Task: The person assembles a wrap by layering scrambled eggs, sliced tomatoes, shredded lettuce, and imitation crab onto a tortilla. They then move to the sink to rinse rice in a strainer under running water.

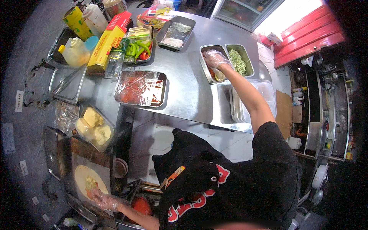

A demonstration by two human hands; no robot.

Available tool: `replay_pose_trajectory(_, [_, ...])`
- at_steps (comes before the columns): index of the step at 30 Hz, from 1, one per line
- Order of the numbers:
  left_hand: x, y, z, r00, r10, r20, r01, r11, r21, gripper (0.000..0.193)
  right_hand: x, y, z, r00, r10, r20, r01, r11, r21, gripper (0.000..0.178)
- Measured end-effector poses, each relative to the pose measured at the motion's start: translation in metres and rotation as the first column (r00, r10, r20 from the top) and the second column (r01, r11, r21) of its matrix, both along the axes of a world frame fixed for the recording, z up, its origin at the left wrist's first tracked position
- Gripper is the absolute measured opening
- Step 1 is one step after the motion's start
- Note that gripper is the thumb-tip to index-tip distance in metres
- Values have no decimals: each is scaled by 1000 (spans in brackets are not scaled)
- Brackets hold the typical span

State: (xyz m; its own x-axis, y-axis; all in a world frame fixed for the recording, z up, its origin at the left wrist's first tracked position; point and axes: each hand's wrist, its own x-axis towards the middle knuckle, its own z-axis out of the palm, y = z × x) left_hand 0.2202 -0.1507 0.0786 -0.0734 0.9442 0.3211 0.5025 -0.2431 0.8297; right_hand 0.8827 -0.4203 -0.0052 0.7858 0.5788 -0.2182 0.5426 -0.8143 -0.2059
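Observation:
My left hand (104,200), in a clear plastic glove, rests at the right edge of a round flatbread (83,172), its fingers loosely apart beside the filling. That filling (91,183), yellow-green with some red, forms a strip on the bread, which lies on white paper (105,173). Far to the right, my other arm is stretched out. My right hand (215,59), gloved too, reaches into a metal container (205,72) with orange and pale pieces in it. Its fingertips are hidden there. Against that container stands another metal one with shredded pale green vegetable (237,61).
A film-covered tray of red food (138,89) sits near the counter's edge. Behind it are green peppers (138,50), a yellow-red box (109,40) and a dark tray (176,33). Yellow mash (94,124) fills a tray at left. Stacked plastic lids (264,94) lie below my right arm.

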Motion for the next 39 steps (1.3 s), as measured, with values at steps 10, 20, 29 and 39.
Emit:
replay_pose_trajectory(10, [22,-2,-2,993,3,-118,-8,999,-35,26,-9,-6,-25,984,92,152,-118,979,169,23])
replay_pose_trajectory(20, [19,2,-6,999,-43,-13,42,998,-41,23,0,-44,-6,949,-254,-185,313,820,480,26])
replay_pose_trajectory(29, [11,13,-27,986,-156,56,157,987,-12,21,-32,-49,9,747,-116,-655,665,137,734,21])
replay_pose_trajectory(39, [-60,26,-56,976,10,-219,-41,989,-140,26,7,-70,-28,719,308,-623,655,1,756,22])
